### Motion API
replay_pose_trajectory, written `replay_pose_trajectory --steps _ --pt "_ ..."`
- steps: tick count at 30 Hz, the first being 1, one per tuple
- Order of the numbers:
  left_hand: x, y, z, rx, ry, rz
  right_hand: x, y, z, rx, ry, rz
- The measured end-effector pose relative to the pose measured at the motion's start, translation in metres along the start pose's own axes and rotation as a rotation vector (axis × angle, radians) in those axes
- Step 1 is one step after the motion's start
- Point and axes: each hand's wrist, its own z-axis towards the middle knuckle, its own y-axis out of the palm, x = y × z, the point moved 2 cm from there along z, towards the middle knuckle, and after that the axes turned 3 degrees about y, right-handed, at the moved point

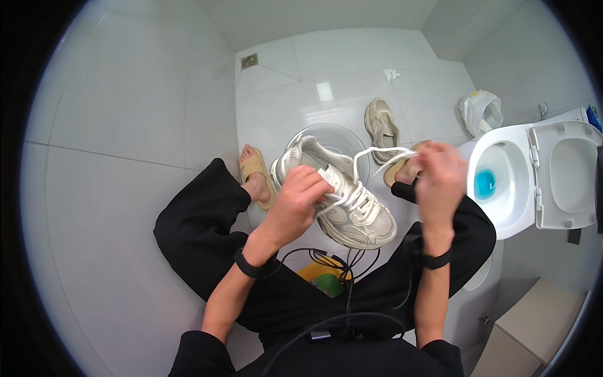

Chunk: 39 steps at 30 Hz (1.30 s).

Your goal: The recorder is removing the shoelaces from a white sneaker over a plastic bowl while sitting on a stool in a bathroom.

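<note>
White sneaker (342, 198) held over lap, just left of open toilet (502, 182). Left hand (295, 204) closed around its tongue and upper eyelets. Right hand (440, 176), blurred, pinched shut on white lace (377, 154) drawn taut toward toilet. Lace out of top eyelets, lower rows crossed yet. Second sneaker (382, 129) on floor beyond, basin (336, 135) beneath.

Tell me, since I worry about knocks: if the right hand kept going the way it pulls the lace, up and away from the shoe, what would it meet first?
Probably the toilet rim, close beside the right hand, which pulls the lace off the shoe. Depth is unclear, so it may pass above the rim.
</note>
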Motion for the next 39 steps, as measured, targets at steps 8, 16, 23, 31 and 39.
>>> replay_pose_trajectory --steps 8,16,23,31,39 --pt "0.002 -0.007 -0.001 0.031 -0.049 -0.059 0.004 -0.004 -0.003 -0.146 0.102 0.274" --pt "0.000 -0.003 -0.004 0.084 -0.115 -0.073 -0.074 0.013 -0.044 -0.403 -0.203 0.602" --pt "-0.004 -0.002 -0.001 0.098 -0.165 -0.023 -0.058 0.012 -0.036 -0.285 0.007 0.585" --pt "0.005 -0.003 -0.001 0.084 -0.146 -0.062 -0.027 0.007 -0.016 -0.310 0.323 0.738" --pt "0.003 -0.004 -0.005 0.068 -0.100 0.032 -0.064 0.014 -0.028 -0.359 -0.240 0.490"
